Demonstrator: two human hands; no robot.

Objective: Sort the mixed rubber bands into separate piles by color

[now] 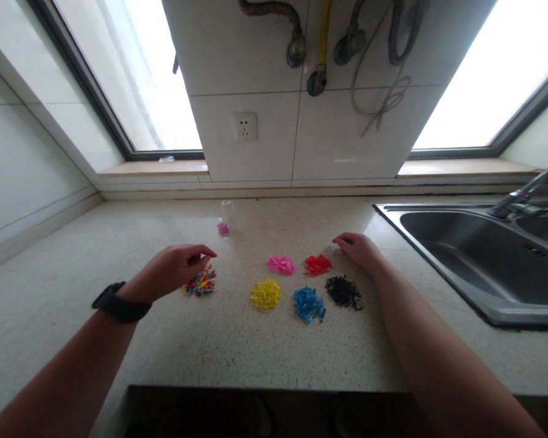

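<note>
My left hand (pixel 182 266), with a dark band on its wrist, hangs over the near-left mixed pile of small multicoloured rubber bands (pixel 201 282) and partly covers it. Its thumb and index finger are bent close together; anything between them is too small to make out. Just right of the red rubber bands (pixel 318 265), my right hand (pixel 357 249) rests low by the counter, fingertips pinched together, their contents unclear. Separate little heaps lie between the hands: pink bands (pixel 281 264), yellow bands (pixel 265 295), blue bands (pixel 309 304) and black bands (pixel 344 292).
Behind the mixed pile stands a small clear bottle (pixel 227 211), with a pink piece (pixel 223 228) at its foot. A steel sink (pixel 438 292) with a tap (pixel 516 198) is set into the speckled counter (pixel 187 347) at right. A wall socket (pixel 245 126) and pipes are at the back.
</note>
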